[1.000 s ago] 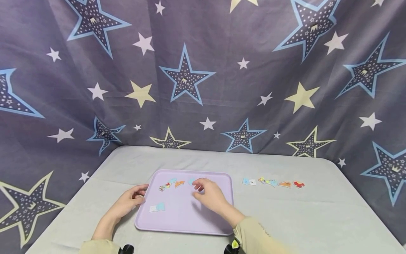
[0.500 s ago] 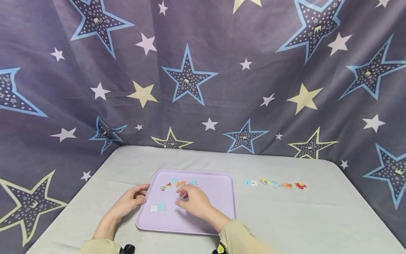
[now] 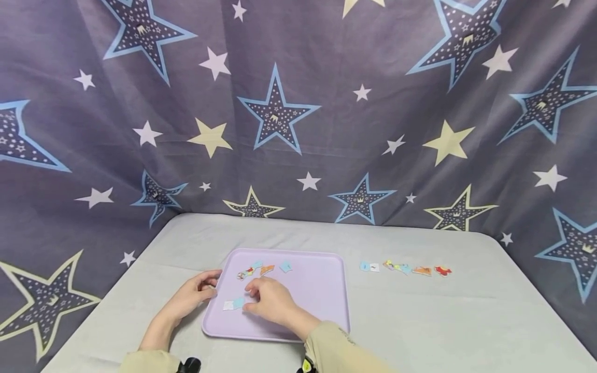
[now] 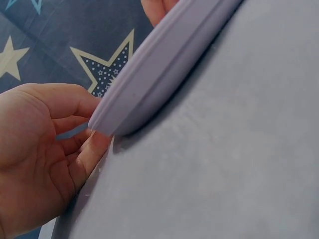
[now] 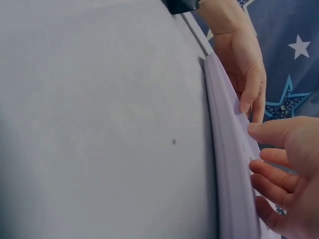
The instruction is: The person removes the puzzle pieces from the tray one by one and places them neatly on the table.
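Note:
In the head view a lilac tray lies on the table. My left hand rests at its left rim, fingers loosely bent; the left wrist view shows that hand touching the tray's edge. My right hand is over the tray, just right of a white piece and a light-blue piece that lie side by side. Its fingers are loosely bent, with nothing visible between them. Behind it lie an orange piece, a light-blue piece and a multicoloured group.
Right of the tray, a row of pieces lies on the grey cloth: a blue piece beside a white one, a yellow-and-blue group, an orange piece and a red piece. A star-patterned curtain hangs behind.
My right hand has moved left and toward the near side of the tray, beside the white and light-blue pair, uncovering the light-blue piece at the back. My left hand stays at the rim.

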Tool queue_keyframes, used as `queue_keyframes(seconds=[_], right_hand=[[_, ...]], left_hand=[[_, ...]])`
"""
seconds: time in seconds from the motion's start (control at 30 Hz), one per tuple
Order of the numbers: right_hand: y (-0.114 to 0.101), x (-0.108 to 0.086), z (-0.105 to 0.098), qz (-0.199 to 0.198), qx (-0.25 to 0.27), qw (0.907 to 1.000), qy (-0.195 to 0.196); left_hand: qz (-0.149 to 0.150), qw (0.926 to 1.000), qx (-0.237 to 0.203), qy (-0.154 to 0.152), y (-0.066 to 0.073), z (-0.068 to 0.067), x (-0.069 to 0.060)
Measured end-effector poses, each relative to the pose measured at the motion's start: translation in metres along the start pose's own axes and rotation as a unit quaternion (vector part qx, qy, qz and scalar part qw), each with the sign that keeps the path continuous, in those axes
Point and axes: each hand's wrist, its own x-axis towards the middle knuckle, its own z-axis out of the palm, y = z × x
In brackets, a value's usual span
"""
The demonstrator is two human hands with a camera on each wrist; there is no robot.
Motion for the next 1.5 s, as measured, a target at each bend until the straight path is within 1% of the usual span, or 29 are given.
queue_keyframes(seconds=[0.13, 0.33, 0.47, 0.67, 0.83, 0.93, 1.03, 1.17, 1.4, 1.5], right_hand=[[-0.001, 0.003, 0.004, 0.002, -0.027, 0.9996, 0.005], [-0.005, 0.005, 0.008, 0.004, -0.081, 0.9967, 0.004], [-0.008, 0.006, 0.009, 0.008, -0.097, 0.9953, 0.006], [-0.009, 0.005, 0.01, 0.006, -0.097, 0.9951, 0.018], [-0.009, 0.004, 0.009, 0.008, -0.089, 0.9958, 0.017], [-0.009, 0.004, 0.008, 0.003, -0.092, 0.9957, 0.012], [-0.008, 0.003, 0.008, -0.007, -0.096, 0.9953, 0.008], [-0.005, 0.002, 0.008, -0.021, -0.095, 0.9952, 0.013], [0.001, 0.0, 0.005, -0.035, -0.071, 0.9966, 0.022], [0.005, -0.001, 0.003, -0.038, -0.056, 0.9973, 0.027]], left_hand=[[0.0, 1.0, -0.005, -0.004, 0.0, 0.0, 0.002], [0.004, 1.0, 0.001, 0.002, 0.0, -0.001, 0.002], [-0.001, 1.0, -0.001, -0.001, -0.001, 0.0, 0.002], [-0.004, 1.0, -0.003, -0.001, -0.002, 0.001, 0.003], [-0.003, 1.0, 0.002, 0.001, -0.001, 0.001, 0.003], [-0.008, 1.0, 0.003, 0.002, -0.001, 0.001, 0.002], [-0.001, 1.0, 0.004, 0.0, -0.001, 0.0, 0.001], [0.013, 0.9999, 0.001, -0.002, -0.002, 0.001, 0.0], [0.002, 1.0, 0.007, 0.004, -0.004, 0.001, 0.002], [0.003, 1.0, 0.006, 0.004, -0.004, 0.001, 0.002]])
